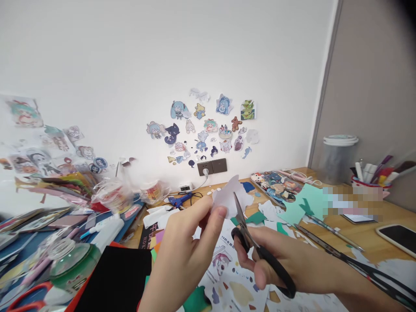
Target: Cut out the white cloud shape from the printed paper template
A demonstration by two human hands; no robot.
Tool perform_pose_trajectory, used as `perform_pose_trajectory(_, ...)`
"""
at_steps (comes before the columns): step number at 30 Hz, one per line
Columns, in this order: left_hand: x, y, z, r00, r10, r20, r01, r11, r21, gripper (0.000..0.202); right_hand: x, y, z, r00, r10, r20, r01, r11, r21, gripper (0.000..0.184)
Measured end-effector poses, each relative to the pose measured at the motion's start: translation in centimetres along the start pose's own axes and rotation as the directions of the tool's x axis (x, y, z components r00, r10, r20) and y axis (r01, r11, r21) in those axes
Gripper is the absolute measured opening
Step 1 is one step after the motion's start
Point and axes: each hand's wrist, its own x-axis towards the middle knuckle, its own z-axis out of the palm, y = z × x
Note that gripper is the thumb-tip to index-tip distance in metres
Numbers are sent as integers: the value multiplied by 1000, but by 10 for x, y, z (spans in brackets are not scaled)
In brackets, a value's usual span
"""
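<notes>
Between thumb and fingers, my left hand (191,236) pinches a small white paper piece (231,196) with a curved cut edge. My right hand (276,255) has its fingers through the handles of black-handled scissors (242,221). The blades point up and lie close to the right edge of the paper; whether they touch it I cannot tell. Below both hands lies a printed sheet (238,277) with coloured drawings, partly hidden by them. Green paper scraps (256,217) and white offcuts lie around it.
At left are a green bottle (74,264), black paper (113,277) and red-handled scissors (29,299). A blue glue gun (180,200) lies near the wall socket (212,167). At right are mint paper (307,201), long black scissors (367,268), a phone (398,238) and a pen holder (370,180).
</notes>
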Motion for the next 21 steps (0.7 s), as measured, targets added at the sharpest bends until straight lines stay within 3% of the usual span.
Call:
perform_pose_trajectory(13, -2, -1, 0, 1000, 31, -2, -31, 1000, 5, 31, 0, 2, -1, 999, 25, 27, -27, 997, 68, 24)
perform_pose_trajectory(21, -1, 0, 0, 999, 29, -16, -29, 999, 33, 31, 2, 1, -2, 999, 25, 25, -26, 999, 41, 21)
